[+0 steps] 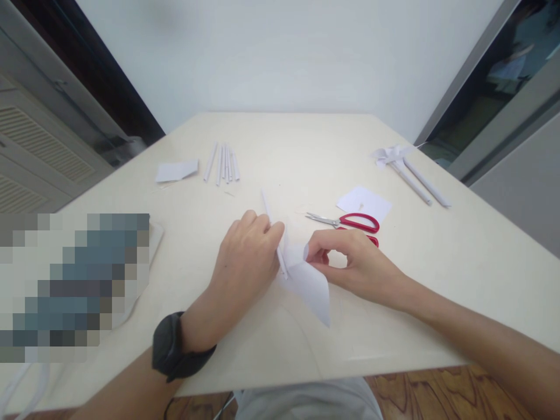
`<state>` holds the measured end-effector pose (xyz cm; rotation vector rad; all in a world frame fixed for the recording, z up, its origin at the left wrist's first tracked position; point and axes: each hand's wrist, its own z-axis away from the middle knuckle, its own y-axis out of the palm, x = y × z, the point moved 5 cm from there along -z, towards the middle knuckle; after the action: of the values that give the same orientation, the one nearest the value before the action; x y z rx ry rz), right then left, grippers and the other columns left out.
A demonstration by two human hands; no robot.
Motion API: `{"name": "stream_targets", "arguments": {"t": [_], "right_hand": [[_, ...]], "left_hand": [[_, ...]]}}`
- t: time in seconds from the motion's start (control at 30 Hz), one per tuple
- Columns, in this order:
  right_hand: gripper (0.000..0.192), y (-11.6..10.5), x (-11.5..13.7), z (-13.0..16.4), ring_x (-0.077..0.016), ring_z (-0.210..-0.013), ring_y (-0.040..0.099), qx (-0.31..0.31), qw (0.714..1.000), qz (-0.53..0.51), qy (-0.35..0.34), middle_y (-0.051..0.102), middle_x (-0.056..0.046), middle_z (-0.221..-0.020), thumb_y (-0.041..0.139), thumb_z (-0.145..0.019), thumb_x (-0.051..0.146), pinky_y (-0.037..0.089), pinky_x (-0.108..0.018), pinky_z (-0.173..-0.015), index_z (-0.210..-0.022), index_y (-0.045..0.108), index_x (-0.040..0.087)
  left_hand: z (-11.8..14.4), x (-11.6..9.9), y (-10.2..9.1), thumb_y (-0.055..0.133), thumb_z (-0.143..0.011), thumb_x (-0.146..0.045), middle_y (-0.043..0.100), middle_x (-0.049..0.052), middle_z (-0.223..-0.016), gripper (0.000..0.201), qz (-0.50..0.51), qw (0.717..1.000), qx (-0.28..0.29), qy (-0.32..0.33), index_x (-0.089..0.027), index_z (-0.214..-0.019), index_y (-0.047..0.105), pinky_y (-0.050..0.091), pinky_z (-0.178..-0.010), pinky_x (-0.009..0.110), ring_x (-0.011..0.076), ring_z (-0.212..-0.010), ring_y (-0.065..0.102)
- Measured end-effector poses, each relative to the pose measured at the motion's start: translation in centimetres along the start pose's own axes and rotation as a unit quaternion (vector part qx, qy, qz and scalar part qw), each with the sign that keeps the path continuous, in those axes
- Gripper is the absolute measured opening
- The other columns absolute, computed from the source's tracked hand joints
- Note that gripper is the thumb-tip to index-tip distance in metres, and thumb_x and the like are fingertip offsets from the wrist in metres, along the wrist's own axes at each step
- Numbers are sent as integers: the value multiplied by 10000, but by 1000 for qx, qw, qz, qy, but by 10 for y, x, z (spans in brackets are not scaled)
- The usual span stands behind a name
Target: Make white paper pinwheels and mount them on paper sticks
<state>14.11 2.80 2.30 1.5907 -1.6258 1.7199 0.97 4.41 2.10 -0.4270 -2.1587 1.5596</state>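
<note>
My left hand (251, 251), with a black watch on the wrist, is closed around a thin white paper tube (282, 263) whose far end sticks out beyond the fingers. Against this tube lies a white sheet of paper (311, 289), bent upward in the middle, its free corner pointing toward the table's front edge. The thumb and fingers of my right hand (350, 256) pinch that sheet at its right side. Just beyond my right hand are red-handled scissors (335, 221), partly covered by it, blades pointing left.
Several rolled paper tubes (222, 163) lie at the back left, beside a folded paper (176, 171). Another white paper (365, 202) lies behind the scissors. Two longer tubes (413, 182) with crumpled paper rest at the right. A blurred-out object (79, 280) occupies the table's left side.
</note>
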Motion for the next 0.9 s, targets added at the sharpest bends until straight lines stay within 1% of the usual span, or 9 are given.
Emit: {"name": "stream_targets", "arguments": {"t": [0.27, 0.37, 0.47, 0.53, 0.63, 0.73, 0.83, 0.9], "right_hand": [[84, 5, -2, 0, -95, -629, 524, 11, 1000, -4, 3, 597, 23, -693, 559, -790, 151, 431, -221, -582, -722, 587, 191], [81, 8, -3, 1, -99, -638, 535, 22, 1000, -13, 9, 608, 15, -708, 554, -794, 153, 436, -221, -589, -734, 597, 186], [87, 8, -2, 0, -97, -644, 544, 26, 999, -19, 9, 623, 14, -716, 560, -794, 145, 438, -217, -598, -737, 614, 183], [87, 6, -4, -1, -96, -647, 548, 27, 999, -27, 14, 633, 15, -717, 568, -801, 164, 438, -217, -601, -738, 624, 182], [95, 0, -9, -3, -101, -653, 555, 15, 998, -50, 32, 631, 16, -708, 571, -801, 185, 431, -222, -602, -728, 631, 181], [84, -7, -19, -4, -109, -678, 569, 14, 989, -133, 70, 622, 11, -723, 574, -793, 195, 429, -225, -612, -741, 636, 170], [56, -13, -26, -5, -100, -691, 568, 8, 968, -229, 98, 607, 15, -745, 597, -770, 170, 422, -200, -596, -785, 651, 164], [55, -18, -27, -5, -84, -671, 550, 1, 961, -258, 99, 587, 27, -726, 618, -755, 159, 410, -181, -580, -789, 661, 167]], "left_hand": [[-1, -1, 5, 465, -751, -103, 516, 78, -691, 172, -3, 1000, 13, 4, -215, -638, 401, 356, -576, 369, 249, -690, 448], [1, -4, 4, 466, -759, -112, 526, 81, -710, 154, 10, 1000, 18, 10, -211, -654, 413, 355, -577, 365, 247, -694, 453], [2, -8, 5, 457, -755, -92, 533, 82, -720, 149, 14, 999, 33, 15, -206, -668, 416, 358, -581, 362, 243, -690, 460], [2, -8, 5, 449, -754, -71, 527, 74, -710, 145, 13, 999, 31, 7, -199, -691, 424, 354, -570, 352, 235, -672, 461], [1, -4, 6, 433, -785, -58, 518, 58, -701, 122, 18, 1000, 1, -6, -174, -786, 473, 354, -571, 339, 226, -669, 471], [-1, 1, 6, 401, -837, -59, 535, 48, -723, 163, 24, 999, -40, -5, -156, -906, 512, 369, -615, 332, 223, -711, 494], [-1, 7, 1, 388, -890, -120, 552, 39, -719, 159, 22, 996, -83, 2, -167, -906, 539, 367, -626, 333, 220, -720, 497], [-1, 8, -3, 391, -910, -177, 562, 42, -715, 169, 37, 994, -98, 10, -167, -880, 557, 367, -627, 332, 219, -722, 496]]}}
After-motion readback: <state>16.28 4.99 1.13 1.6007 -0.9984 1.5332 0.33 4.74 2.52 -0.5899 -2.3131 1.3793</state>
